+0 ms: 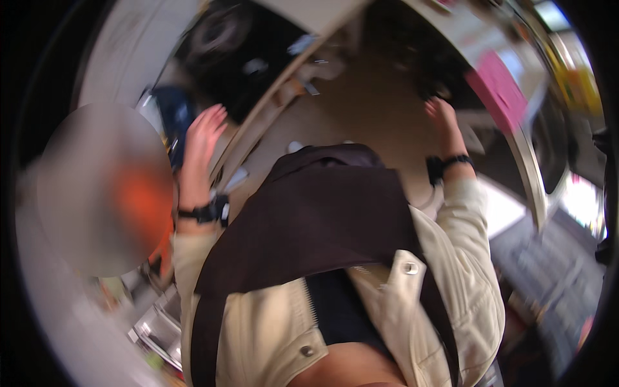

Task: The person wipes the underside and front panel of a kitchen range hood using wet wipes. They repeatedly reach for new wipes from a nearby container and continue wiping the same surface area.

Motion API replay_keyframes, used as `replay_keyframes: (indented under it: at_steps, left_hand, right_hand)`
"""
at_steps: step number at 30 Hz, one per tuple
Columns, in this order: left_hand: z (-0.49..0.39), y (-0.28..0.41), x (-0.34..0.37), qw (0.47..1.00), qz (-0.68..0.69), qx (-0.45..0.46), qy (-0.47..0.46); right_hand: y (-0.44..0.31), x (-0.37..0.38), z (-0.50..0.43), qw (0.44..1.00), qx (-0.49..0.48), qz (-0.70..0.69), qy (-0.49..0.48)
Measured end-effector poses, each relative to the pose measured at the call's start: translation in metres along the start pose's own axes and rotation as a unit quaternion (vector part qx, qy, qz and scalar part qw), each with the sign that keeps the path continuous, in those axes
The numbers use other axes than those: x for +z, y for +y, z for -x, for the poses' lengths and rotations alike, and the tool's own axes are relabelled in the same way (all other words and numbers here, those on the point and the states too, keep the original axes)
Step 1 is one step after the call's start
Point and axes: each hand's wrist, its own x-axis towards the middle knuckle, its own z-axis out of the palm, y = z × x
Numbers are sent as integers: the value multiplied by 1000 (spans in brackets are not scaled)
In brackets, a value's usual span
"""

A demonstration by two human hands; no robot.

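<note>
My left hand [205, 133] is raised at the left with its fingers a little apart, and nothing shows in it. A dark blue item [175, 121], too blurred to name, is beside it. At the right, my right hand [441, 112] is raised with loosely bent fingers and no visible object. It is nearest to a dark area under a pale-edged surface, where a pink sheet or panel [500, 92] shows. Each wrist carries a black strap with a small device. Between my arms a dark apron [309, 217] covers the front of my cream jacket [464, 251].
A long pale wooden edge [285, 80] runs diagonally ahead, with small blurred items along it. Brown floor [358, 106] lies before me. A curved pale edge [529, 184] borders the right side. An orange thing [145, 203] at the left is heavily blurred.
</note>
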Motion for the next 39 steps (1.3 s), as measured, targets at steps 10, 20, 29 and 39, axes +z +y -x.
replay_keyframes:
  at_steps: [10, 20, 29, 39]
  left_hand:
    - [31, -5, -101, 972, -9, 83, 218]
    - [-13, 11, -260, 843, -365, 209, 336]
    - [-117, 49, -287, 711, -631, 158, 269]
    - [-140, 50, -322, 767, -573, 175, 231]
  right_hand:
    - [-9, 213, 89, 926, -104, 239, -273]
    - [-1, 394, 208, 831, -207, 360, -370]
    - [65, 505, 276, 792, -218, 395, -411]
    - [83, 538, 287, 797, -178, 435, -378]
